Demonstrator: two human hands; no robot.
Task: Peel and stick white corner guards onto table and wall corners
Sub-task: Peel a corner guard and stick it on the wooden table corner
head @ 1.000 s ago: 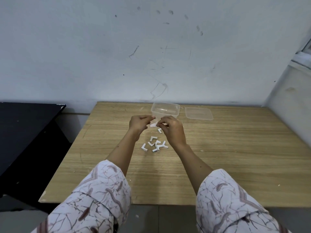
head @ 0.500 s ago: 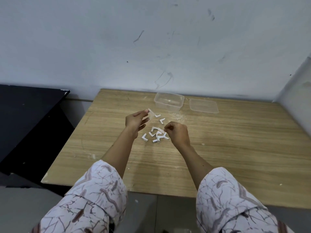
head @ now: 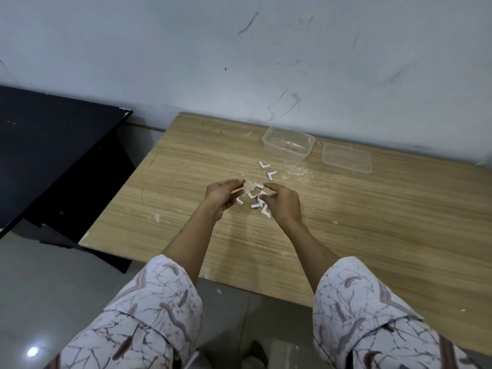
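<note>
Head view. The wooden table (head: 346,235) is light, grained and scuffed, with pale specks and smears on its top, and its far edge meets a pale wall (head: 239,49) marked with dark scratches. To the table's left stands a black table (head: 53,145); grey floor (head: 40,288) lies below both. Near the wooden table's far edge sits a clear plastic container (head: 288,144), its clear lid (head: 346,160) flat just to its right. Two white corner guards (head: 267,169) lie loose on the table just in front of the container. Nearer, a cluster of corner guards (head: 257,202) lies between the hands. The left hand (head: 223,195) pinches a small pale piece (head: 249,185) at its fingertips. The right hand (head: 283,203) has curled fingers reaching to the same piece; whether they grip it cannot be told.
</note>
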